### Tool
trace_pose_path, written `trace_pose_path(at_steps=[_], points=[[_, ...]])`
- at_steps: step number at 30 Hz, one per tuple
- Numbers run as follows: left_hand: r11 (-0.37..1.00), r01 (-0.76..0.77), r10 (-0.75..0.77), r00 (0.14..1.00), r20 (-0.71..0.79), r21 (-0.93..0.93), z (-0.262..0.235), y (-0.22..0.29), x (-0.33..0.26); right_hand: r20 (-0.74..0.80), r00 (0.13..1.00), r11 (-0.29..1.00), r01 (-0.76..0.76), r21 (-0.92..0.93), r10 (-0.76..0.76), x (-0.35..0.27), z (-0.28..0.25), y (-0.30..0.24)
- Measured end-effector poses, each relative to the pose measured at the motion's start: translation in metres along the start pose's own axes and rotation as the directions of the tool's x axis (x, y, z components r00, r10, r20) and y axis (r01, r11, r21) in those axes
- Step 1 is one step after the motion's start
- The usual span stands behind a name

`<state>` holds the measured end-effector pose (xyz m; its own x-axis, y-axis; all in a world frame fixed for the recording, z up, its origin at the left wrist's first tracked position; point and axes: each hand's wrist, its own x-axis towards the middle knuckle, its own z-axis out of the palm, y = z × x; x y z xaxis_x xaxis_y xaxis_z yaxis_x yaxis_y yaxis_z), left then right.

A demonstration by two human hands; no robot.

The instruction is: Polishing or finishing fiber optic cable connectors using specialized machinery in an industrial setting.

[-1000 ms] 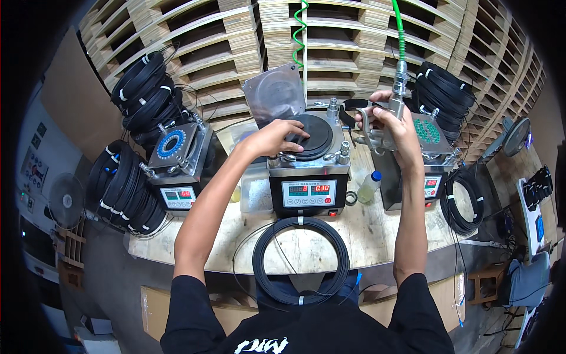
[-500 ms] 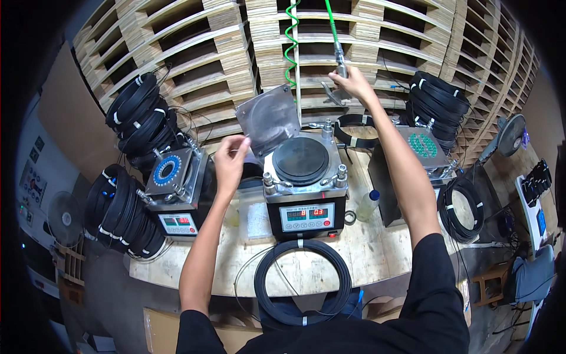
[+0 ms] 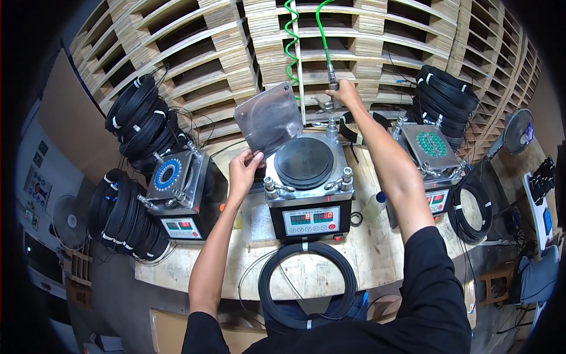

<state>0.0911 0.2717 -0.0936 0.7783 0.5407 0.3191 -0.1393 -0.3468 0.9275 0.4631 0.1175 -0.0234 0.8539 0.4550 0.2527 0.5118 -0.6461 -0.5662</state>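
My left hand is closed on the lower corner of a square metal plate, which it holds tilted up behind the middle polishing machine. A round black pad lies bare on top of that machine, with clamp posts at its corners. Beyond the pad, my right hand is wrapped round an air blow gun on a green hose. The gun is raised off the machine, above its back clamp post.
Similar machines stand left and right, loaded with blue and green connectors. Black cable coils are stacked beside them. One coil lies at the front edge. A capped bottle stands right of the middle machine. Pallets rise behind.
My right hand has brought the blow gun lower and slightly left, towards the plate and pad. My left hand still holds the plate, now a little lower. The camera view has shifted slightly.
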Motion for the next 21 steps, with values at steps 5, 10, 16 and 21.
trace_pose_path(at_steps=[5, 10, 16, 21], points=[[0.971, 0.183, -0.169, 0.981, 0.097, -0.155, 0.004, 0.004, -0.003, -0.244, 0.944, 0.941, 0.274, 0.201, -0.223, -0.06, -0.023, 0.02], [0.9, 0.343, -0.301, 0.936, 0.183, -0.271, -0.005, 0.007, -0.001, -0.415, 0.885, 0.855, 0.374, 0.359, -0.212, -0.186, -0.07, 0.026], [0.918, 0.308, -0.267, 0.946, 0.185, -0.248, 0.017, 0.03, -0.008, -0.457, 0.881, 0.83, 0.16, 0.533, 0.123, -0.344, -0.049, 0.101], [0.903, 0.354, -0.316, 0.931, 0.183, -0.245, 0.015, 0.025, -0.009, -0.229, 0.956, 0.907, -0.075, 0.415, 0.184, -0.408, 0.019, 0.167]])
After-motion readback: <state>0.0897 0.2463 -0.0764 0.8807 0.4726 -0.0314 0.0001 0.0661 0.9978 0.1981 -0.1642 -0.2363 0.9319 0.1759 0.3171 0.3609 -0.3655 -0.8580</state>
